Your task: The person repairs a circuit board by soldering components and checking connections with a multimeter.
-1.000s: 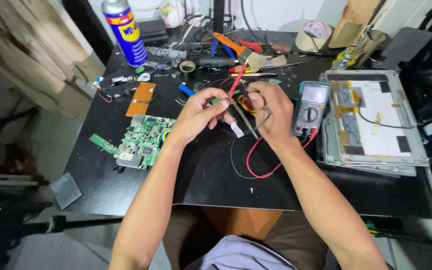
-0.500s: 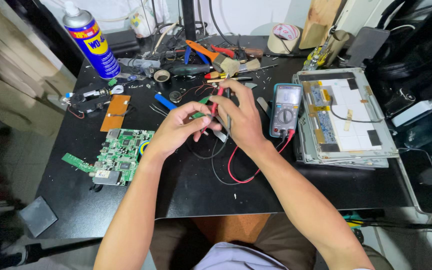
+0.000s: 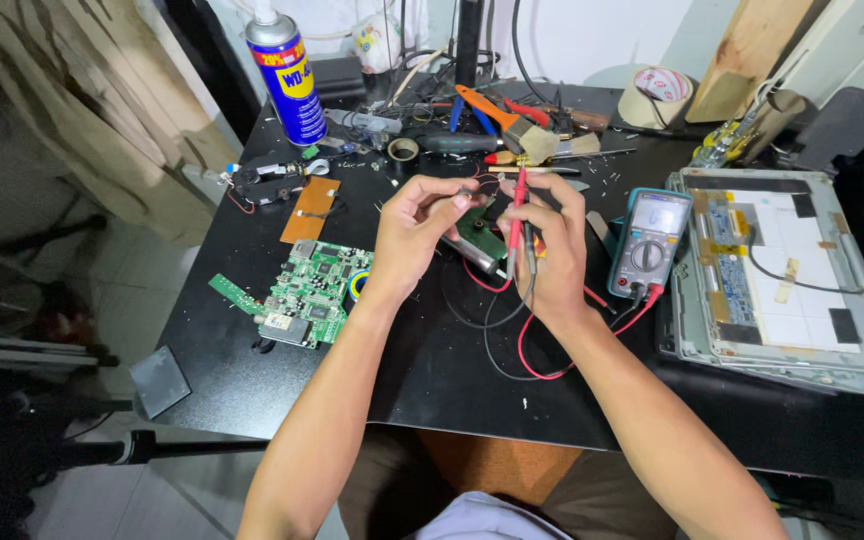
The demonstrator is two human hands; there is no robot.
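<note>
1. Small green circuit board (image 3: 480, 238) sits lifted just above the black counter (image 3: 432, 390), between the two hands and near the middle of the worktop.
2. Left hand (image 3: 414, 232) is curled closed, pinching the board's upper edge with fingertips and thumb.
3. Right hand (image 3: 548, 255) is closed around the red probe (image 3: 518, 212) and what looks like a black probe beside it; the tips point at the board, though contact is hard to confirm from this angle.
4. Red and black leads (image 3: 512, 350) loop across the counter to the blue multimeter (image 3: 648, 240), which lies just beside the right hand.
5. Probing looks under way: leads plugged in, board in hand; any reading is too small to tell.
6. Larger green board (image 3: 307, 295) lies apart at left, untouched; a metal-backed display panel (image 3: 782, 275) rests at right.
</note>
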